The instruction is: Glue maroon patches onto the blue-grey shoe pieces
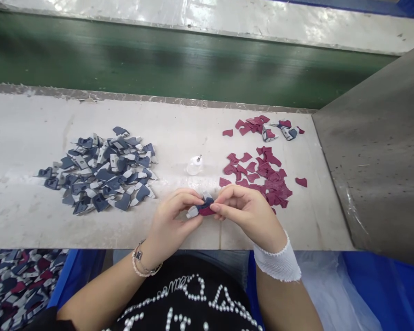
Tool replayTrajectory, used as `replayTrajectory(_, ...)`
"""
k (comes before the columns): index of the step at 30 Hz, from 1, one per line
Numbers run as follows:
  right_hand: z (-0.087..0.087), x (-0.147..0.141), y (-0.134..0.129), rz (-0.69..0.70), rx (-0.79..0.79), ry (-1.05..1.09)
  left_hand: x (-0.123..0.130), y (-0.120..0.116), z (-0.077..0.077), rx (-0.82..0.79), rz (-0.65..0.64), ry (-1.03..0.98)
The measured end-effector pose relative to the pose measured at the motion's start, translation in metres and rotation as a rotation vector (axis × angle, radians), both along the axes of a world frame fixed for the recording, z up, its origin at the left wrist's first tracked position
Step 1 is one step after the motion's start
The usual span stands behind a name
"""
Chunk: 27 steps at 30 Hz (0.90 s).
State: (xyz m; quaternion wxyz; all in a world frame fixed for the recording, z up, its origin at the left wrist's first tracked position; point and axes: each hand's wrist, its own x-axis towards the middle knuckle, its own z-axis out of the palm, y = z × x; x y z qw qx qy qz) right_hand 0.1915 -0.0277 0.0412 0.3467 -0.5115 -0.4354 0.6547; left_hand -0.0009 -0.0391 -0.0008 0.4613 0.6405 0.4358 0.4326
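Between my two hands, just above the front of the white table, is a small navy and light-grey plastic part (204,202) with a maroon piece (206,211) against its near side. My left hand (175,216) pinches the part from the left. From the right, my right hand (246,209) closes thumb and index finger on the maroon piece. A heap of navy and grey parts (105,172) lies to the left. On the right are loose flat maroon pieces (271,177), some stacked, partly behind my right hand.
A small white item with a dark tip (195,165) stands mid-table. Farther back right lie more maroon pieces (251,125) and several combined parts (290,132). A green belt (158,64) runs behind; a metal panel (379,151) bounds the right. A blue bin (67,278) of parts sits below left.
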Motion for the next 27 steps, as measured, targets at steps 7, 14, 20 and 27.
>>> replayTrajectory(7, 0.001, -0.003, 0.0, -0.015, -0.011, 0.004, -0.001, -0.001, 0.0, 0.049, 0.01, 0.013)
replayTrajectory(14, 0.003, -0.006, -0.001, -0.031, 0.045, -0.031, -0.003, 0.002, 0.005, 0.12, -0.007, 0.027)
replayTrajectory(20, 0.002, -0.006, -0.003, -0.013, 0.051, -0.002, -0.006, 0.002, 0.01, 0.18, -0.042, 0.033)
replayTrajectory(27, 0.006, -0.005, -0.004, 0.104, 0.083, -0.079, -0.01, 0.0, 0.018, 0.243, -0.05, 0.05)
